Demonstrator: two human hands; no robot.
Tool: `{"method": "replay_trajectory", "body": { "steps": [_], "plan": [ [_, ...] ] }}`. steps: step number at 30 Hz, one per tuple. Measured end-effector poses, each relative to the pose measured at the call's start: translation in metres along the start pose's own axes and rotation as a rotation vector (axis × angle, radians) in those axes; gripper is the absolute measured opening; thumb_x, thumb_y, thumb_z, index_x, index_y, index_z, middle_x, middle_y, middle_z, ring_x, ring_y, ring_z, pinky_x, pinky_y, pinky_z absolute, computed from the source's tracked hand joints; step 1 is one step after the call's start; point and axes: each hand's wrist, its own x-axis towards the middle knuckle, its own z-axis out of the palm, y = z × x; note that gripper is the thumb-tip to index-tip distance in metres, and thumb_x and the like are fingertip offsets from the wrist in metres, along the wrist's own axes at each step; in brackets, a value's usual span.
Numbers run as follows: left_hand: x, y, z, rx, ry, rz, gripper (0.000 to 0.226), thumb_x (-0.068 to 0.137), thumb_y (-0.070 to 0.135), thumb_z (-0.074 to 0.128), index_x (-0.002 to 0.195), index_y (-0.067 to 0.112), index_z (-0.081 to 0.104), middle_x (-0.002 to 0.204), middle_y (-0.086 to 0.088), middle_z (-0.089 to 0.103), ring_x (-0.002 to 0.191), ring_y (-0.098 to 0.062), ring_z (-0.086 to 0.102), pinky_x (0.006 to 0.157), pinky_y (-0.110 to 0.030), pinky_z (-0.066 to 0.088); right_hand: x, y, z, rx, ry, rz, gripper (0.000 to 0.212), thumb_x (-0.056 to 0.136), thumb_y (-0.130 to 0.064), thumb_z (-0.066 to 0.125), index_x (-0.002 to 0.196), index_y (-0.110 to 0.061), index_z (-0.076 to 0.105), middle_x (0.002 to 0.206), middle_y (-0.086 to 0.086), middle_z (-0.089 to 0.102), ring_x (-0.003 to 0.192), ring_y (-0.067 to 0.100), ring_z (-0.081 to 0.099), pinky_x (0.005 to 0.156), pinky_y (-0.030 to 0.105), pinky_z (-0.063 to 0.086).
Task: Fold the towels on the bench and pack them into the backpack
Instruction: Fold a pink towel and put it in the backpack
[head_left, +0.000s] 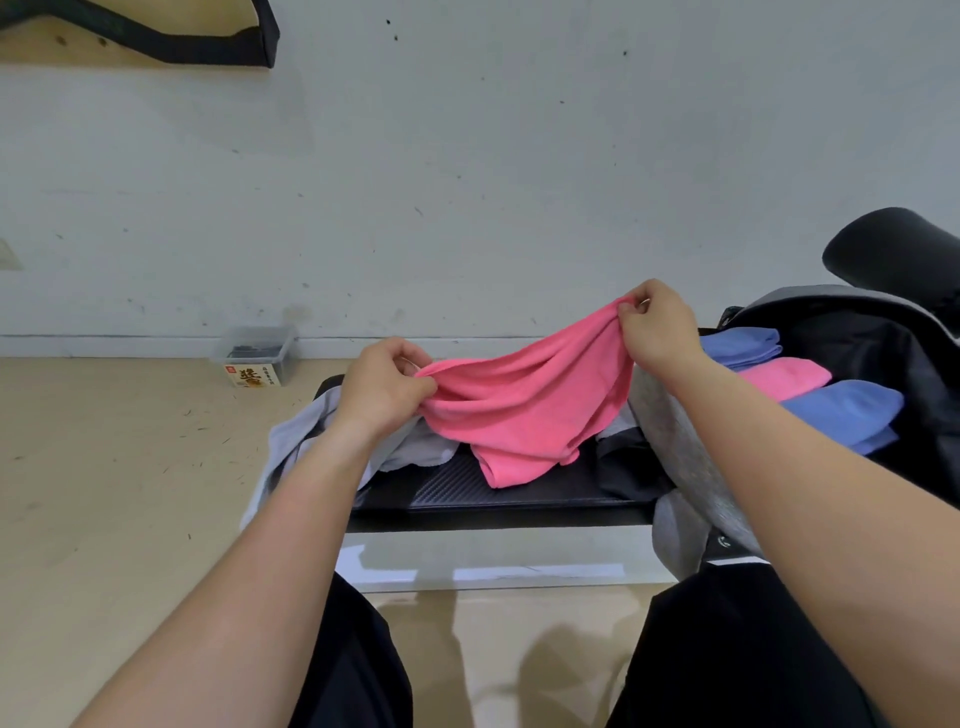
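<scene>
A pink towel (524, 410) hangs stretched between both hands above the black bench (498, 493). My left hand (382, 387) pinches its left corner; my right hand (660, 330) pinches the right corner, held higher. The towel's lower edge droops onto the bench. A grey towel (291, 441) lies crumpled at the bench's left end, partly under my left wrist. The open grey and black backpack (862, 332) rests at the right, holding two folded blue towels (841, 410) and one folded pink towel (784, 376).
A clear plastic box (257, 356) with a printed label stands on the wooden floor by the white wall, left of the bench. A dark padded object (898, 249) sits behind the backpack. My black-trousered knees are below the bench edge.
</scene>
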Motion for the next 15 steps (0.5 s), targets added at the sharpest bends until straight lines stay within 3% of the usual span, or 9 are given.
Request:
{"method": "replay_trajectory", "body": {
  "steps": [4,9,12,15],
  "plan": [
    [-0.001,0.001,0.005,0.003,-0.012,0.001,0.027,0.071,-0.004,0.071,0.087,0.017,0.068,0.082,-0.008,0.071,0.072,-0.020,0.068,0.076,-0.040,0.060,-0.004,0.001,0.006,-0.001,-0.040,-0.020,0.011,0.097,-0.016,0.049,0.100,-0.015,0.059,0.092,0.002,0.057,0.090,0.022,0.051,0.076,0.027,0.034],
    [-0.004,0.004,0.014,-0.012,-0.090,0.000,0.027,0.079,-0.008,0.059,0.090,0.016,0.066,0.076,-0.004,0.071,0.058,-0.005,0.067,0.059,-0.020,0.051,-0.008,-0.001,0.013,-0.001,-0.051,-0.033,0.010,0.098,-0.017,0.048,0.101,-0.017,0.058,0.098,0.002,0.057,0.092,0.019,0.050,0.077,0.027,0.033],
    [-0.004,0.003,0.016,-0.042,-0.170,-0.002,0.037,0.082,-0.013,0.043,0.093,0.015,0.066,0.090,-0.011,0.074,0.068,-0.020,0.073,0.067,-0.027,0.059,-0.009,-0.002,0.014,-0.011,-0.052,-0.039,0.014,0.099,-0.016,0.047,0.106,-0.012,0.059,0.099,0.002,0.057,0.092,0.019,0.049,0.076,0.026,0.032],
    [-0.005,0.002,0.016,-0.089,-0.267,0.025,0.046,0.080,-0.017,0.034,0.103,0.011,0.062,0.100,-0.006,0.074,0.088,-0.018,0.073,0.078,-0.029,0.060,-0.008,-0.001,0.012,-0.027,-0.060,-0.035,0.018,0.099,-0.015,0.046,0.109,-0.010,0.059,0.101,0.004,0.057,0.092,0.020,0.048,0.076,0.027,0.033]
  ]
}}
